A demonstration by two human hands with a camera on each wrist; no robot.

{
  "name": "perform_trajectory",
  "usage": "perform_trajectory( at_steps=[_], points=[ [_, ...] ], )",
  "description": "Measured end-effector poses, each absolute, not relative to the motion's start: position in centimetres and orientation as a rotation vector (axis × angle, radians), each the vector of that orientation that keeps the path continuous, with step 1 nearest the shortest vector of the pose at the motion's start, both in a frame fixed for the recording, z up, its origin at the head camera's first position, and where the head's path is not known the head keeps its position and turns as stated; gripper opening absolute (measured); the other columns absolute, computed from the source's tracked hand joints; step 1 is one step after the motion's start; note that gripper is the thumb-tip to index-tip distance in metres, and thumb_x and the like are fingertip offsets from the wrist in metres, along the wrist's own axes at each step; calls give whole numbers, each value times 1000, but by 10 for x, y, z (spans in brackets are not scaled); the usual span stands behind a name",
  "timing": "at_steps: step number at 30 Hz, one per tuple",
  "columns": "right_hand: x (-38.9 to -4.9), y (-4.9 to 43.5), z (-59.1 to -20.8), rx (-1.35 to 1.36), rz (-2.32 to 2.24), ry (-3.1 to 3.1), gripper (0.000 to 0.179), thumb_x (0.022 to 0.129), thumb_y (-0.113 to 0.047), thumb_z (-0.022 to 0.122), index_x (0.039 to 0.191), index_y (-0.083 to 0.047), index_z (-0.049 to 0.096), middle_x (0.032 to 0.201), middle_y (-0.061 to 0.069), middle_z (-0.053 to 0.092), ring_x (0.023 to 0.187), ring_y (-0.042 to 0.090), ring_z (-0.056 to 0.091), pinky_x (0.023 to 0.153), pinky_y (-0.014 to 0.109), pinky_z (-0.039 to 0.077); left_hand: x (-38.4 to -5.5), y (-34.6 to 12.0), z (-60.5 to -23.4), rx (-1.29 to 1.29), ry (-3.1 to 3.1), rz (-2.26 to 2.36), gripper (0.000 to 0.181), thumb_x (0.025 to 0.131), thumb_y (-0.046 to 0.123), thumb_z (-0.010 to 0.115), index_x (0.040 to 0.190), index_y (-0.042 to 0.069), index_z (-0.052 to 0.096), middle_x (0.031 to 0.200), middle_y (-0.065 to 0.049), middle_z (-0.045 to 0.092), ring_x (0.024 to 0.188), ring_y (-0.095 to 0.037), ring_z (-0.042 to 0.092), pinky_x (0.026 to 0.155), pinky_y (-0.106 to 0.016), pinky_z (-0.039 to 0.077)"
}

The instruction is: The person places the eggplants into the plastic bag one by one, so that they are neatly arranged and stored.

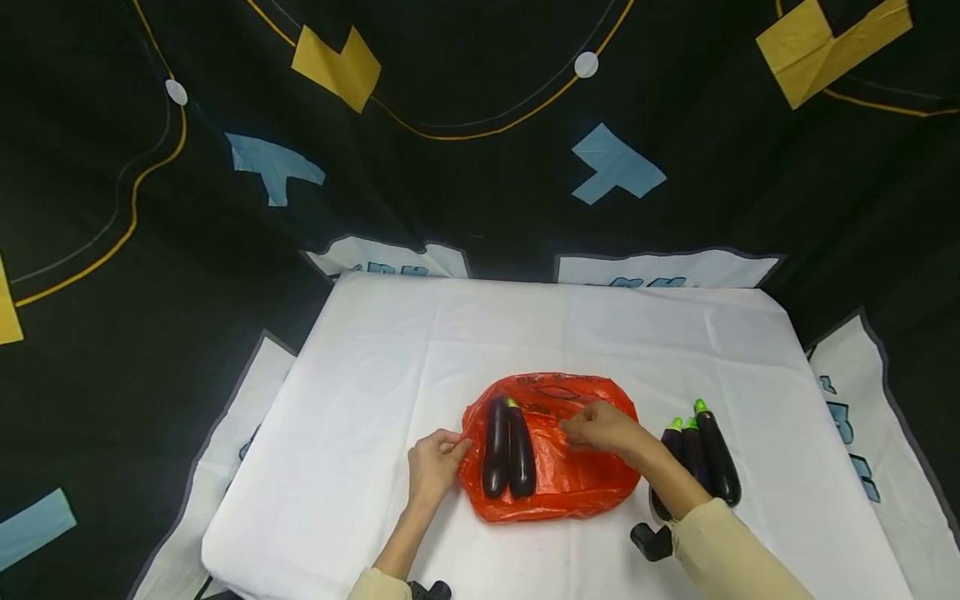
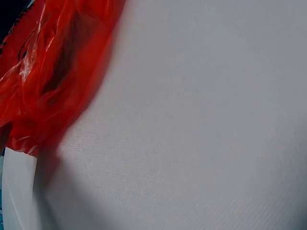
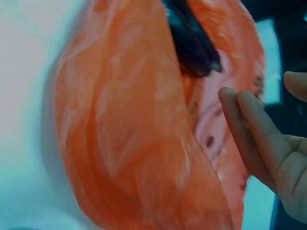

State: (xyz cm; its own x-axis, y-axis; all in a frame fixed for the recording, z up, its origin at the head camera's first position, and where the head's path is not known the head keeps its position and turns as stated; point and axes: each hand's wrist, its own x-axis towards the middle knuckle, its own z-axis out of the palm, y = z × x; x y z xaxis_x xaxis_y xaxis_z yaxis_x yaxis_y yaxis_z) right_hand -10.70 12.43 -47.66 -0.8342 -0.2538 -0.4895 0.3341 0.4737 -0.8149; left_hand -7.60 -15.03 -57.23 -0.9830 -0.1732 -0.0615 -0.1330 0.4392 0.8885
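The left hand (image 1: 433,468) had its thumb and fingers closed in a small pinch on the left edge of a red bag (image 1: 581,475). The right hand (image 1: 602,429) was over the right part of the bag, and in its wrist view two fingers (image 3: 264,134) were straight, with the thumb well apart and nothing held between them. I cannot tell if their tips touched the bag. Two dark purple eggplants (image 1: 521,454) lay side by side at the left part of the bag, between the hands. I cannot tell how far inside it they were. Off to the right, near the bag, three more eggplants (image 1: 717,458) with green tops lay close together, partly behind the right arm. A white cloth covered the table (image 1: 360,408). Behind it hung a big black cloth (image 1: 465,192) with yellow and blue shapes.
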Motion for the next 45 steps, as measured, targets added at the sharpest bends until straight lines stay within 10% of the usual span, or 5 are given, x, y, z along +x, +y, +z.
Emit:
perform_trajectory(
  at_steps=[5, 16, 23, 45],
  points=[
    [-91, 154, -463, 17, -1528, 2113, 31, 95, -18, 57, 107, 10, 57, 104, 15, 63, 103, 33, 62, 88, 40, 50, -77, -151, -573, 262, -2631, -1617, 9, 83, 15, 74, 80, 8, 69, 70, -2, 71, 50, -10, 60, 42, -25, 47],
    [-47, 237, -463, 362, -1120, 2755, 59, 95, -47, 51, 126, 4, 52, 111, 22, 63, 101, 35, 59, 82, 49, 47, -75, -156, -575, 241, -2621, -1591, 10, 82, 15, 75, 80, 6, 70, 70, -4, 71, 49, -9, 58, 42, -23, 45],
    [-27, 282, -503, 794, -897, 2767, 72, 94, -48, 49, 125, 16, 40, 116, 34, 52, 104, 46, 53, 81, 53, 43, -74, -155, -573, 243, -2624, -1587, 9, 82, 14, 75, 80, 7, 70, 70, -4, 71, 47, -9, 57, 41, -24, 45],
    [-23, 304, -545, 630, -835, 2606, 72, 87, -50, 58, 106, 19, 50, 84, 20, 60, 80, 31, 56, 65, 38, 44, -74, -156, -575, 238, -2625, -1560, 9, 82, 14, 75, 80, 7, 70, 68, -3, 70, 47, -9, 56, 41, -23, 43]
  ],
)
